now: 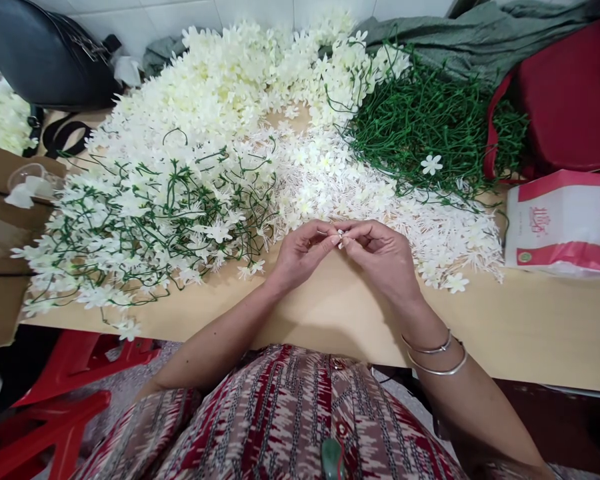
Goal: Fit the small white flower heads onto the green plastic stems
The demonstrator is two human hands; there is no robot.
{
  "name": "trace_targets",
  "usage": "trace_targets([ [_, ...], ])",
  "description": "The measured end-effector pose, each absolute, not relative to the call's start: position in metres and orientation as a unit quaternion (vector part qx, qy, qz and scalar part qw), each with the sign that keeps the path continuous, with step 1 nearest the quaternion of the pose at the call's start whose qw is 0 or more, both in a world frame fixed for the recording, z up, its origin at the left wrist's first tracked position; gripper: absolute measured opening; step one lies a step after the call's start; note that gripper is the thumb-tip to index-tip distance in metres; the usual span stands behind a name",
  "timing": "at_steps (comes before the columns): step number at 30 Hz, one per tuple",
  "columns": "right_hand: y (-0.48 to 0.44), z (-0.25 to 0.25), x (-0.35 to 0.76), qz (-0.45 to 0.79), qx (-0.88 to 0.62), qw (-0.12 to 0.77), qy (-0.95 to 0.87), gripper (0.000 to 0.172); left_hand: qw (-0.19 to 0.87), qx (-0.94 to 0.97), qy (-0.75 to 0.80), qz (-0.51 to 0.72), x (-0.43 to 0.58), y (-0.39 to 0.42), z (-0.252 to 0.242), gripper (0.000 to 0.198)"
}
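My left hand and my right hand meet over the table's front part, fingertips pinched together. Between them is a small white flower piece, mostly hidden by the fingers, so its exact kind is unclear. Just beyond my hands spreads a heap of thin white stamen-like pieces. To the left lies a pile of white artificial flowers on green stems. Bare green plastic stems are heaped at the back right, with one white flower on top. Loose cream petals are piled at the back.
A black bag stands back left, above a cardboard box. On the right are a dark red bag and a white and red paper package. Red stools stand below the table at left.
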State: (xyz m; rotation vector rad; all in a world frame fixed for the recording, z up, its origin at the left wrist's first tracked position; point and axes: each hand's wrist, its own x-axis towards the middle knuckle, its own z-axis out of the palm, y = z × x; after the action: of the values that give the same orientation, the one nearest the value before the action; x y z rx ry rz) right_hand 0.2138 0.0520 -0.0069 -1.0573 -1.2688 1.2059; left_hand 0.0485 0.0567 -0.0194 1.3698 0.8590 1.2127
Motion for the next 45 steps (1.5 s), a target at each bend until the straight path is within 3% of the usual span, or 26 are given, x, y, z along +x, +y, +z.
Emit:
trace_targets([
  [14,0.0518,-0.007,0.2154,0.502,-0.451,0.509,-0.535,0.002,0.526,0.57,0.356,0.522,0.0478,0.0573,-0.0202,0.019],
  [23,0.0495,-0.0074,0.2155,0.441,-0.46,0.508,-0.58,0.005,0.42,0.65,0.394,0.495,0.0477,0.054,-0.0198,0.021],
  [31,0.0526,-0.0117,0.214,0.482,-0.446,0.513,-0.552,0.006,0.499,0.585,0.387,0.509,0.0504,0.0542,-0.0222,0.024],
  [45,0.0472,-0.0029,0.2139,0.285,-0.459,0.488,-0.685,0.012,0.541,0.538,0.417,0.493,0.0529,0.0538,-0.0231,0.018],
])
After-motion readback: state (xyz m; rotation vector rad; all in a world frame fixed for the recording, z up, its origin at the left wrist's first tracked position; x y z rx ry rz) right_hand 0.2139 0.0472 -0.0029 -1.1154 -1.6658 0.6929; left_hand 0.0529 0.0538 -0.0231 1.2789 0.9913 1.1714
